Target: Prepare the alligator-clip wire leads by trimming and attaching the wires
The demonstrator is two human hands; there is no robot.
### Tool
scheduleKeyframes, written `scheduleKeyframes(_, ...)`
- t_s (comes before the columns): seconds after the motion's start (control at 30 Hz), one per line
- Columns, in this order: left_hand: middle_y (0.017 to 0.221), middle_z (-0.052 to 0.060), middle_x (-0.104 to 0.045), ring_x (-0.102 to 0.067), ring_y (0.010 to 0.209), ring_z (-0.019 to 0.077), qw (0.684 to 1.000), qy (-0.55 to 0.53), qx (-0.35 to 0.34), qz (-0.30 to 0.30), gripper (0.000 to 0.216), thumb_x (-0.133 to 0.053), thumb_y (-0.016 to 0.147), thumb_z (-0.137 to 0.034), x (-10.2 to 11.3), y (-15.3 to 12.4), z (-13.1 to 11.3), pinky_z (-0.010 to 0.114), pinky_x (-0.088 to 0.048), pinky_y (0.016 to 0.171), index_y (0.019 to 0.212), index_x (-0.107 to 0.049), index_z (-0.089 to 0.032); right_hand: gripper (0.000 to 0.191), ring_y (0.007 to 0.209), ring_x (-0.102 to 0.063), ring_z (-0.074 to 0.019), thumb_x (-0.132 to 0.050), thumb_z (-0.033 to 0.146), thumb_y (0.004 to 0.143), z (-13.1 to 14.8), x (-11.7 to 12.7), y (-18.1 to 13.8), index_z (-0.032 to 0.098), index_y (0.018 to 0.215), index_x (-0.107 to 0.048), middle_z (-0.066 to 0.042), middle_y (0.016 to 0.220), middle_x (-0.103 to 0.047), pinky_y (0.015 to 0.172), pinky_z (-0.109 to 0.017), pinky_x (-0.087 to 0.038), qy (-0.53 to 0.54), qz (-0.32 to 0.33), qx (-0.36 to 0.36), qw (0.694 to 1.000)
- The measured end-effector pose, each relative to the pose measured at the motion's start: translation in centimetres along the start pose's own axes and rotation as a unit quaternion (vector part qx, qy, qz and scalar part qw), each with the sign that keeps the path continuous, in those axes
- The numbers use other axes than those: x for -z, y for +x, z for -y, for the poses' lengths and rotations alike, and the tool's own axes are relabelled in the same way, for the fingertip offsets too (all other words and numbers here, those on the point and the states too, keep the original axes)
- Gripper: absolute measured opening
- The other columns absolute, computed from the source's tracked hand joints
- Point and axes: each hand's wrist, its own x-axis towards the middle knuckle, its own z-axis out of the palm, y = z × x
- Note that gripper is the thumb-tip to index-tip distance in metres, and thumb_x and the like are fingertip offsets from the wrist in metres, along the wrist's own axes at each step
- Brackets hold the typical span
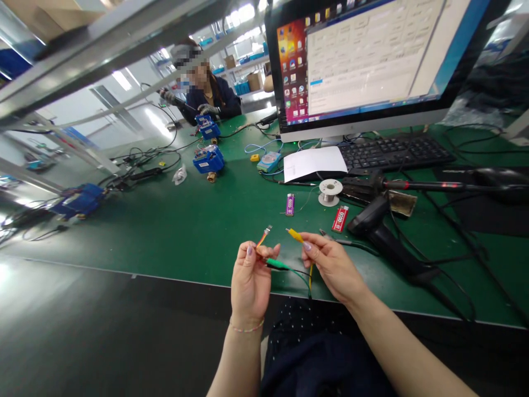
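My left hand pinches a short wire lead with a small connector sticking up past the fingertips. A green alligator clip and a black one beside it sit at the left fingers, their leads trailing right. Whether they bite on the wires is hidden by the fingers. My right hand is closed on a yellow alligator clip, whose tip points left toward the connector, apart from it. The clip's yellow lead hangs below the right fingers.
A barcode scanner, solder spool, red packet and purple packet lie on the green table. Behind are a keyboard, monitor and blue valve actuators. Across the table, a gloved co-worker handles another actuator.
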Motion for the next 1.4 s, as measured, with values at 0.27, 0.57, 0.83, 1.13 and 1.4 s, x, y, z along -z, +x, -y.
scheduleKeyframes(0.27,0.057,-0.007,-0.052,-0.049,0.051,0.0048,0.98,0.171,-0.099,-0.021,0.013,-0.066,0.08,-0.028,-1.0,-1.3,0.3,0.016,-0.046,0.054,0.078,-0.059,-0.018,0.034,0.052,-0.045,-0.006,-0.072,0.047,0.068,2.5,0.0,-2.0,0.015,0.071,-0.065,0.003,0.059,-0.052,0.052,-0.021,-0.039,0.084,0.007,-0.011,0.996)
scheduleKeyframes(0.57,0.064,-0.003,-0.06,-0.056,0.058,0.008,0.915,0.373,-0.153,0.002,0.009,-0.064,0.081,-0.026,-2.2,-3.1,0.5,0.018,-0.047,0.056,0.081,-0.064,-0.018,0.034,0.059,-0.054,-0.0103,-0.054,0.046,0.086,1.9,-0.3,-3.6,0.016,0.082,-0.068,-0.001,0.066,-0.059,0.058,-0.024,-0.043,-0.133,0.003,0.077,0.988)
scheduleKeyframes(0.83,0.069,-0.001,-0.063,-0.057,0.062,0.0101,0.891,0.418,-0.177,0.026,0.009,-0.061,0.083,-0.026,-2.0,-3.4,0.5,0.02,-0.047,0.059,0.079,-0.065,-0.019,0.026,0.059,-0.054,-0.0097,-0.083,0.037,0.056,1.9,-0.5,-3.6,0.018,0.071,-0.072,-0.001,0.066,-0.064,0.058,-0.022,-0.046,0.114,0.059,-0.077,0.989)
scheduleKeyframes(1.13,0.075,-0.001,-0.065,-0.059,0.067,0.0101,0.85,0.475,-0.219,0.066,0.007,-0.06,0.083,-0.017,-1.9,-3.8,0.2,0.02,-0.047,0.064,0.083,-0.065,-0.021,0.027,0.053,-0.052,-0.0094,-0.084,0.037,0.052,1.9,-1.0,-3.8,0.017,0.063,-0.07,0.0,0.057,-0.062,0.054,-0.022,-0.043,0.104,0.028,-0.069,0.992)
scheduleKeyframes(1.4,0.074,0.0,-0.069,-0.061,0.065,0.0112,0.841,0.48,-0.238,0.072,0.011,-0.063,0.08,-0.014,-2.3,-3.8,-0.1,0.02,-0.047,0.061,0.084,-0.07,-0.022,0.027,0.049,-0.048,-0.0091,-0.084,0.038,0.051,2.2,-1.2,-3.9,0.017,0.058,-0.067,0.001,0.053,-0.059,0.051,-0.023,-0.038,0.128,0.019,-0.083,0.988)
